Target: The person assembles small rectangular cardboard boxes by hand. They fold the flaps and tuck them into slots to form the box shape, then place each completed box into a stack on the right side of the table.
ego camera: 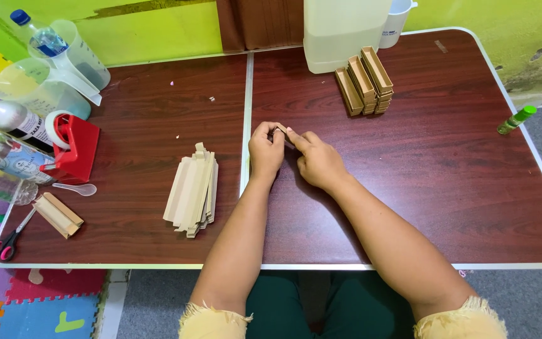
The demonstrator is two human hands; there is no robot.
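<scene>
Head view, looking down on a dark red-brown wood-grain folding bench (pixel 446 188) with a pale rim. Left hand (pixel 265 152) and right hand (pixel 317 161) meet just right of the centre seam, fingers curled around a small tan cardboard piece (pixel 281 129); both hands pinch it at the fingertips, most of it hidden. Just left of the seam lies a loose stack of flat tan cardboard strips (pixel 191 190), near the left forearm but apart from it. A stack of folded tan cardboard trays (pixel 364 81) sits near the far edge, touching or just beside a white plastic container (pixel 343 28). Left edge is crowded: red tape dispenser (pixel 75 148), clear plastic bottles (pixel 7 119), clear measuring jugs (pixel 45 81), white plastic spoon (pixel 75 188), one folded tan cardboard piece (pixel 58 215), pink-handled scissors (pixel 11 236) at the near-left corner. A green marker-like tube (pixel 516 120) lies off the right edge. Right half of the bench surface is open toward near and right edges.
</scene>
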